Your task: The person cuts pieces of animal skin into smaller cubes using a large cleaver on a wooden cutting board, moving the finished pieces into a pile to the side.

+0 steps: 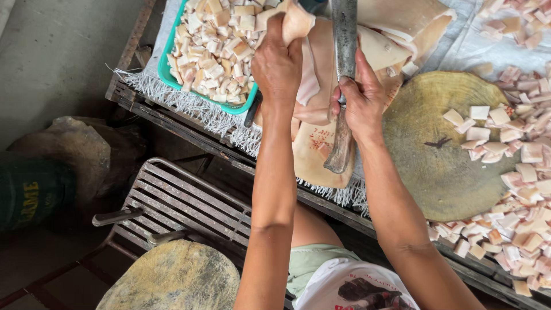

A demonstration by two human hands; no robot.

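Head view looks straight down on two bare arms over a bench (172,112) covered with a white woven sheet (459,46). Left hand (277,66) has its grip closed on a pale slab of pork skin (298,22), lifting one end above the heap of larger slabs (321,143) lying on the sheet. Right hand (360,103) is closed around the wooden handle of a cleaver (345,40), blade pointing away from the person, just beside the held slab. To the left sits a green tray (166,69) full of small cut cubes. To the right lies a round wooden chopping block (442,155), with more cut cubes (516,172) spread on and around it.
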